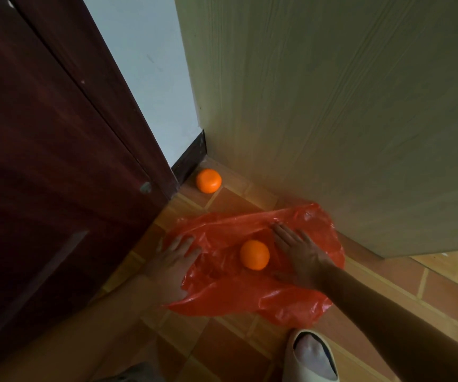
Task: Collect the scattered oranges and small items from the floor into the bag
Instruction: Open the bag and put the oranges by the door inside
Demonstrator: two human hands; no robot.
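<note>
A dark red wooden door (43,161) fills the left of the view, and at its foot, in the corner where the black skirting (190,158) meets the pale wood-grain panel (332,106), one orange (209,180) lies loose on the tiled floor (222,351), well apart from both hands; it looks to have rolled there until the corner stopped it.

Nearer the camera, the left hand (174,257) lies flat on the left edge of the red plastic bag (239,296), fingers (186,244) straight and spread, gripping nothing; the likely purpose is to pin the thin film down so it does not slide or bunch.

A second orange (254,255) sits on the spread bag between the hands. Whether it is inside the mouth or merely on top of the plastic cannot be told.

Just beside it, the right hand (298,256) also presses open-palmed on the bag, fingers extended toward the panel and holding nothing, seemingly flattening or parting the plastic to find the opening.

At the bottom right a pale slipper (313,357) stands on the tiles just below the bag. The corner orange is not yet collected, and no smaller items are in view.
</note>
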